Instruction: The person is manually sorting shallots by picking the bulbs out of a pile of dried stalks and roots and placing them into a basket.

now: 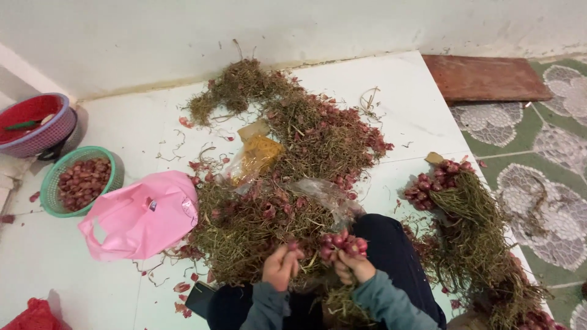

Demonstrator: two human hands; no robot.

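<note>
At the far left I see a purple basket (38,125) with a red lining, and just nearer a green basket (81,181) partly filled with cleaned shallots (84,179); that is the finished share, as I judge it. A red mesh bag (33,316) shows at the near left corner. Right of the green basket lies a pink plastic bag (142,215). The middle of the white floor (73,269) is covered by a wide heap of dry stalks and skins (287,165), with a yellow bag (257,156) on top; it looks like discarded trimmings, so a good deal seems done.

Near the bottom centre, my left hand (280,266) is closed around a single shallot (293,245). My right hand (353,264) grips a bunch of shallots (343,244) by its stalks, bulbs upward, just beside the left.

To the right, an untrimmed shallot bundle (455,195) lies on the floor, and more bulbs (532,318) show at the near right corner, so plenty is left. Far right sits a reddish board (486,78).
</note>
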